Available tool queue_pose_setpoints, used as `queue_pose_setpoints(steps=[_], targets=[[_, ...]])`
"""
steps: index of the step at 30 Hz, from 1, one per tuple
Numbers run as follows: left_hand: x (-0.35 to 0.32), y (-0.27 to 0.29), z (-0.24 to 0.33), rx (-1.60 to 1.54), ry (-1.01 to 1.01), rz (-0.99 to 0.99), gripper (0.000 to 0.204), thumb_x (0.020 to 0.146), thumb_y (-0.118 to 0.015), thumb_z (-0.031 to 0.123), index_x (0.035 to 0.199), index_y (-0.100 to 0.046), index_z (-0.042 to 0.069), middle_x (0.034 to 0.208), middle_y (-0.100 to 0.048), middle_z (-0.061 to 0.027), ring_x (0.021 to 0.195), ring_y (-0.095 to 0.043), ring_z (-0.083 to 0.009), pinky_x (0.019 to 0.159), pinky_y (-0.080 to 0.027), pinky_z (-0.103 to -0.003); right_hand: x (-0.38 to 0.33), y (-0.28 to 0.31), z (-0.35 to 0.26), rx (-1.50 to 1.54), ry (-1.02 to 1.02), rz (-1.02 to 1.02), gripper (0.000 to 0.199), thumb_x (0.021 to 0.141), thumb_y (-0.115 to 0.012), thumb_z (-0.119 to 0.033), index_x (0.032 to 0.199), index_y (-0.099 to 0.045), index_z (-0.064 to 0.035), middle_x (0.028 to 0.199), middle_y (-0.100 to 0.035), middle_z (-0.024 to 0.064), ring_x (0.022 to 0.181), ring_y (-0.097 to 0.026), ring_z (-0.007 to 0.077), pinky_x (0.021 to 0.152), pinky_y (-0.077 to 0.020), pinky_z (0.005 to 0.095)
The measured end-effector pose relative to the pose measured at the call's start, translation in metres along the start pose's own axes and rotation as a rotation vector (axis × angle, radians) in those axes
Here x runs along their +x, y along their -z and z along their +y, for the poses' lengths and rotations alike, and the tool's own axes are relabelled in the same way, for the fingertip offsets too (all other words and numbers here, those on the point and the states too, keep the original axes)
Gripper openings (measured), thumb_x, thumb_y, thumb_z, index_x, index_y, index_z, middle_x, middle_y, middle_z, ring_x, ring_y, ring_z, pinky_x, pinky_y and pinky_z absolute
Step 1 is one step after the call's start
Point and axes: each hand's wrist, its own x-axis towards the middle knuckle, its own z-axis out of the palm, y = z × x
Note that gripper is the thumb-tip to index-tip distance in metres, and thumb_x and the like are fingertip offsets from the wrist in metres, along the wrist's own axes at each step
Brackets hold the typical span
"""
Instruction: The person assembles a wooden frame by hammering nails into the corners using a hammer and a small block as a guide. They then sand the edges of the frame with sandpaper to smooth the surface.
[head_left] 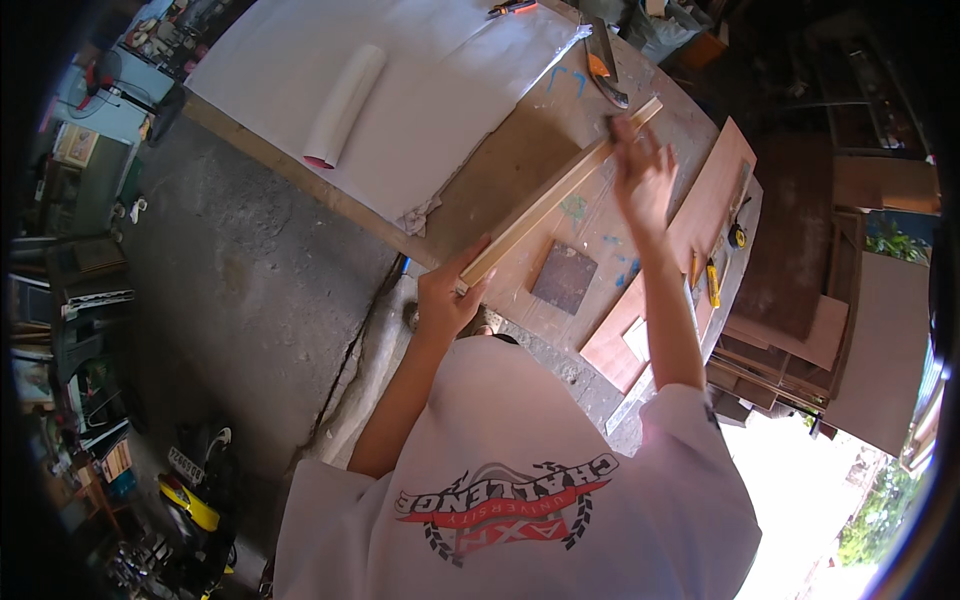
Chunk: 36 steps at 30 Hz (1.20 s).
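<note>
A long, pale wooden strip (545,208) slants over the worktable from near my body toward the far right. My left hand (450,298) is closed around its near end, with the thumb along one side. Close to the far end, my right hand (643,180) is at the strip, blurred by motion. A small dark piece shows at its fingertips against the wood; its kind is too smeared to name. Beneath the strip, a dark square plate (565,278) lies on the table. Just beyond the right hand is a handsaw (603,68) with an orange part.
A white sheet (440,110) covers the table's left part, bearing a white roll (345,105) and orange-handled pliers (513,8). To the right lie a plywood board (712,190), a yellow utility knife (713,285) and a tape measure (738,236). A motorcycle (195,500) stands at lower left.
</note>
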Motion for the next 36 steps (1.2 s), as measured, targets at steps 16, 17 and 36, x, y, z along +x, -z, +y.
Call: queue_pose_setpoints(steps=[16, 17, 36], targets=[[0.028, -0.015, 0.013, 0.316, -0.154, 0.113, 0.022, 0.094, -0.075, 0.017, 0.108, -0.073, 0.000, 0.088, -0.073, -0.0136, 0.076, -0.070, -0.0255, 0.069, -0.054, -0.038, -0.172, -0.068, 0.092, 1.305, -1.362, 0.199, 0.044, 0.114, -0.046, -0.034, 0.119, -0.064, 0.0063, 0.116, -0.069, 0.0119, 0.097, -0.077, 0.0312, 0.080, -0.0590, 0.0348], [0.055, -0.012, 0.034, 0.366, -0.101, 0.118, 0.021, 0.095, -0.075, 0.019, 0.103, -0.073, 0.000, 0.080, -0.071, -0.0122, 0.068, -0.067, -0.0234, 0.063, -0.052, -0.038, -0.186, -0.060, 0.087, 1.282, -1.352, 0.198, 0.045, 0.114, -0.046, -0.034, 0.120, -0.064, 0.0063, 0.115, -0.069, 0.0114, 0.098, -0.077, 0.0309, 0.080, -0.0588, 0.0341], [0.233, -0.099, 0.203, 1.064, -0.235, -0.679, 0.051, 0.097, -0.067, 0.045, 0.111, -0.071, -0.004, 0.099, -0.074, -0.0277, 0.098, -0.073, -0.0423, 0.088, -0.058, -0.048, -0.022, 0.106, 0.036, 0.740, -0.370, 0.295, 0.036, 0.111, -0.050, -0.024, 0.137, -0.067, -0.0051, 0.132, -0.071, 0.0123, 0.123, -0.067, 0.0275, 0.105, -0.0501, 0.0402]])
